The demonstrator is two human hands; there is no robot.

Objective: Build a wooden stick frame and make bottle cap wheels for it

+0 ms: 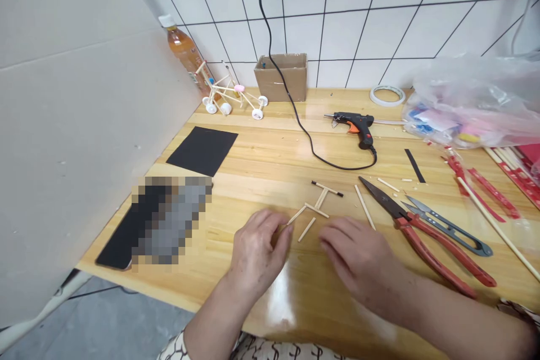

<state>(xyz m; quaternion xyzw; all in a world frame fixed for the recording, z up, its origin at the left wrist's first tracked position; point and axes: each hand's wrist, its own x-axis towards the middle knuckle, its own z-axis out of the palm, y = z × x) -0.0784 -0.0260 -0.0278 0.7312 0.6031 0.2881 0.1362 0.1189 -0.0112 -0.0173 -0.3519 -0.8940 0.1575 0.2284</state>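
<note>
A small frame of thin wooden sticks (321, 200) lies on the table, its far crossbar tipped black at both ends. My left hand (259, 244) has its thumb and forefinger closed at the end of a slanting wooden stick (297, 215), whose far end meets the frame's near crossbar. Just right of that lies a short loose stick (307, 229), between my two hands. My right hand (358, 253) rests close to the frame's near side with fingers curled together. Whatever its fingertips may hold is hidden from view.
Red-handled pliers (426, 236), thread snips (451, 225) and a loose stick (365, 207) lie right. Behind are a corded glue gun (358, 126), tape roll (387, 95), cardboard box (282, 81), stick model with white wheels (232, 93) and bottle (185, 53). Black sheet (203, 149) and phone (130, 230) lie left.
</note>
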